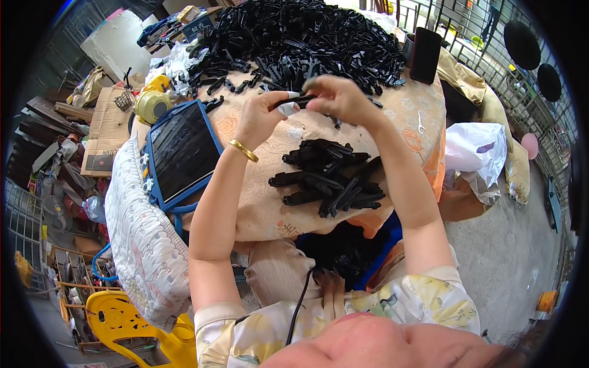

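Above the cloth-covered table (251, 202), my two hands meet over a slim black plastic piece (302, 99). White wraps cover the thumb and forefinger of my left hand (262, 115), which pinches the piece's left end. Bent over the other end are the fingers of my right hand (345, 103), closed on it and partly blurred. The piece is too small and covered to tell its exact kind. Nearer to me lies a small heap of similar black plastic pieces (331, 178). A far larger heap of black pieces (300, 43) spreads across the table's far side.
A blue-framed dark panel (184, 153) leans at the table's left, by a yellow round device (152, 105). A phone (425, 56) stands at the far right. Below the near edge is a blue-rimmed container (377, 260) holding black items. A yellow chair (119, 319) stands lower left.
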`<state>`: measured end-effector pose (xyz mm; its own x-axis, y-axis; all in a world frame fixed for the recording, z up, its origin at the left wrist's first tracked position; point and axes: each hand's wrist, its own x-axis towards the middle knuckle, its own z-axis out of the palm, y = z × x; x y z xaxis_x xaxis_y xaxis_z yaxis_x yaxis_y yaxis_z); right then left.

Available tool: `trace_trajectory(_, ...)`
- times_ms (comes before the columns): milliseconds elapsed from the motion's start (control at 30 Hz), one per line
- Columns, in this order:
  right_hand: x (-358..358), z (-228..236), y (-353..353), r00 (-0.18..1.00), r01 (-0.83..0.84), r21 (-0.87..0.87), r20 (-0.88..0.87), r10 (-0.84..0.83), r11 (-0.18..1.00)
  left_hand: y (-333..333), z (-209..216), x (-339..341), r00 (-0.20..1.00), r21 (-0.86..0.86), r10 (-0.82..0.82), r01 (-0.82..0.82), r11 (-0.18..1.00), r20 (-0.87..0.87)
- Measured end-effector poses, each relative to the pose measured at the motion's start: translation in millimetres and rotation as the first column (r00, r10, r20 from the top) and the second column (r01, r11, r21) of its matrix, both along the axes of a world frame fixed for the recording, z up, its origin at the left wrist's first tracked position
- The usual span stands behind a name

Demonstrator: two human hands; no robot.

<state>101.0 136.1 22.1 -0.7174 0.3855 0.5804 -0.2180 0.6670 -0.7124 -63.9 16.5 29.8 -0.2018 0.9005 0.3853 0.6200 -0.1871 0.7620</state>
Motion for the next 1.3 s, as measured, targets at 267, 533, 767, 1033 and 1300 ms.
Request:
trace_trajectory(267,57,-1,68,0.481,0.686,0.247,0.553,-0.681,0.685,3,2,27,0.810,-0.199,-0.558,0.586,0.785,0.183)
trace_trajectory(533,42,-7,63,0.294,0.550,0.442,0.691,-0.660,0.708,45,-27,31,0.761,0.028,-0.191,0.265,0.964,-0.620)
trace_trajectory(767,42,-10,59,0.599,0.600,0.354,0.395,-0.696,0.717,44,-32,37,0.691,-0.041,-0.150,0.172,0.984,-0.707)
trace_trajectory(1033,47,8,42,0.268,0.305,0.505,0.768,-0.582,0.807,28,-12,32,0.995,-0.088,-0.013,0.022,0.996,0.099)
trace_trajectory(1300,39,4,42,0.887,0.391,0.116,0.217,-0.407,0.913,23,-8,25,0.645,-0.142,0.064,0.069,0.988,0.762)
